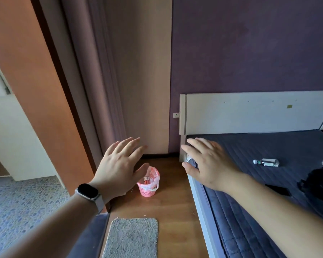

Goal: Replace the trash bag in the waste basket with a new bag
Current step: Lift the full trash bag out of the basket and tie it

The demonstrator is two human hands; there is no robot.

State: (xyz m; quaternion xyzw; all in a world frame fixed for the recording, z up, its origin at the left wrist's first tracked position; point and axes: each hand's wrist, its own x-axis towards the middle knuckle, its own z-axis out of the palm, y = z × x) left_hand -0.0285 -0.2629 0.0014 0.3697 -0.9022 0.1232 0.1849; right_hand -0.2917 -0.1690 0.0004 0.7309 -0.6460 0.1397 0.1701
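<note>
A small pink mesh waste basket (146, 191) stands on the wooden floor between the curtain and the bed. A pinkish-white trash bag (153, 176) lines it, with some rubbish inside. My left hand (119, 168), a dark watch on its wrist, is stretched out in front of me, palm down, fingers spread, its thumb overlapping the basket's left rim in view. My right hand (209, 164) is also spread flat, hovering over the near corner of the bed. Both hands hold nothing.
A bed with a dark blue quilted mattress (268, 183) and pale headboard (250, 114) fills the right. On it lie a small bottle (266, 162) and dark items (317, 185). A grey mat (131, 238) lies on the floor nearby. Curtain and orange door frame stand left.
</note>
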